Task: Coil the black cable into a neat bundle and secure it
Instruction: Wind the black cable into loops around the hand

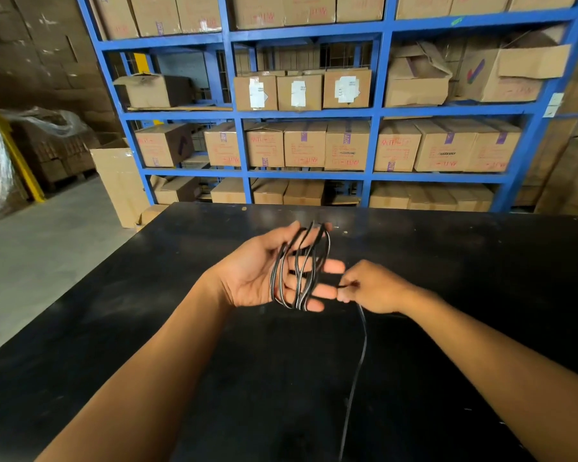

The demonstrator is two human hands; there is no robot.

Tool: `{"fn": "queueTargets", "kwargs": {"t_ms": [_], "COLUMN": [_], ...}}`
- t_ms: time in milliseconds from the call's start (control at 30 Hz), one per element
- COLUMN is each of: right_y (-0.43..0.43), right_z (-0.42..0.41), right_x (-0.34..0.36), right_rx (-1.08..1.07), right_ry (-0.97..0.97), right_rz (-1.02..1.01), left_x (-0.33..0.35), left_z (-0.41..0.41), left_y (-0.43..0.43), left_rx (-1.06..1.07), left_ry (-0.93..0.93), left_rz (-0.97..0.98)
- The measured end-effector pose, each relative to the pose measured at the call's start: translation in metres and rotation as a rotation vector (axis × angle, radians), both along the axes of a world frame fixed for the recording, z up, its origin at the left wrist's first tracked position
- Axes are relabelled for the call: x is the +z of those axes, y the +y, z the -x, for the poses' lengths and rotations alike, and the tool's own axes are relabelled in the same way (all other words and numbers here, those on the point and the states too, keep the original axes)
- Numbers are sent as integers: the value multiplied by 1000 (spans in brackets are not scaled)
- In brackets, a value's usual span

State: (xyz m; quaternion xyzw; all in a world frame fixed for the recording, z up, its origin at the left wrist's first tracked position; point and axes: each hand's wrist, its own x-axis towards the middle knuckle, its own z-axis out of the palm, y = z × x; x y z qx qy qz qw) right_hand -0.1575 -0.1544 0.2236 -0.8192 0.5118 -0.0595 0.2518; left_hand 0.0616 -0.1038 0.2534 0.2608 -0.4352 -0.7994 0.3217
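- Left hand (257, 271) was held palm-up above the black bench (481, 261), fingers spread apart, serving as a form; it did not clamp anything.
- Black cable (301, 268) lay in several loose loops around those left fingers, turns uneven and partly crossing.
- Right hand (371, 288) was pinched shut on the cable's free run, just beside the left fingertips.
- The loose tail (361, 355) dropped from the right hand and trailed toward the near edge of the bench.
- Handling, as judged: thin, flat, light and limp; it holds no shape by itself, so loops would likely slip off spread fingers if tension eased.
- Best hold, as judged: pinch the tail close to the coil; grip across all turns before securing.
- Blue racking (241, 95) with cardboard cartons (301, 91) stood behind.
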Motion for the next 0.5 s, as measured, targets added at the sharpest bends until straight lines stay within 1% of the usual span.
{"fn": "queueTargets", "kwargs": {"t_ms": [100, 200, 300, 367, 433, 500], "right_y": [-14, -17, -19, -21, -22, -19], "right_z": [10, 11, 8, 7, 8, 7], "right_x": [18, 41, 61, 69, 76, 80], "right_rx": [-49, -45, -22, -39, -66, -82], "right_ry": [-7, -36, 6, 4, -13, -31], "right_rz": [67, 122, 208, 224, 220, 202], "left_x": [-7, -16, -24, -32, -40, -46], "left_z": [1, 7, 13, 15, 15, 13], "left_y": [5, 7, 6, 3, -1, -6], "left_rx": [-58, -75, -75, -75, -25, 80], "left_ry": [-144, -284, -372, -443, -509, -522], "left_rz": [-6, -52, -95, -111, -129, -143]}}
